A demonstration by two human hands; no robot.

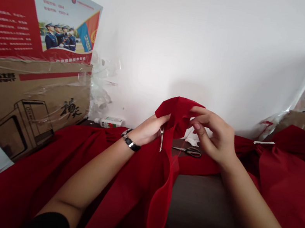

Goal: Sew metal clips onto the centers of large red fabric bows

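My left hand (pixel 152 129), with a watch on the wrist, is closed on a gathered piece of red cloth (pixel 177 106) held up in front of the wall. A white patterned strip (pixel 161 139) hangs just below those fingers. My right hand (pixel 213 134) is at the cloth's right side, thumb and index finger pinched together, another finger reaching to its upper edge. A thin reddish thread (pixel 184 145) runs down from the pinch toward the hanging cloth. Whether a needle is between the fingertips cannot be made out. Behind the cloth lie scissors (pixel 191 151) with dark handles.
More red cloth (pixel 293 170) spreads over the dark table (pixel 198 204) on both sides, tied with a white strip (pixel 264 142) at right. A white bottle (pixel 109 122) lies by the wall. Cardboard boxes (pixel 39 102) with printed boards stand at left, another box at right.
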